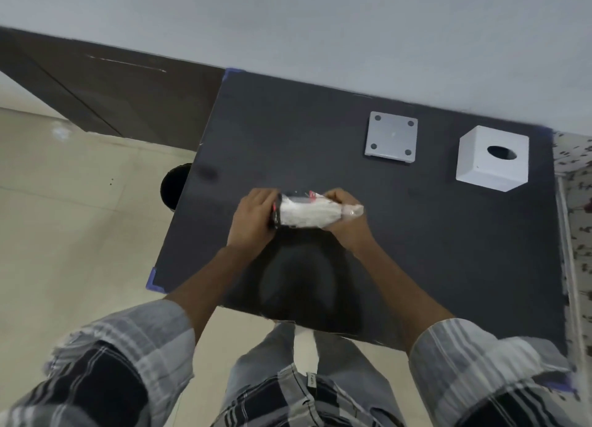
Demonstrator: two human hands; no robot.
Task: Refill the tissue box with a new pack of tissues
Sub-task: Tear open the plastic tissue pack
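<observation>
Both hands grip the tissue pack [304, 213] above the black table [416, 250], left hand [254, 220] clamped on one end, right hand [344, 216] on the other; it looks light, soft and slippery-wrapped, best held by its ends; the white tissue box [474, 167] and its base plate [391, 137] sit well apart

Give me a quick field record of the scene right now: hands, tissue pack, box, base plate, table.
left hand: gripping the left end of the tissue pack
right hand: gripping the right end, plastic wrap bunched there
tissue pack: held over the table between both hands, still in its wrapper
tissue box: white cube, round hole on top, on the table at far right, no tissue showing
base plate: grey square with four round pads, lying apart, left of the box
table: dark top, blue tape at the corners
</observation>
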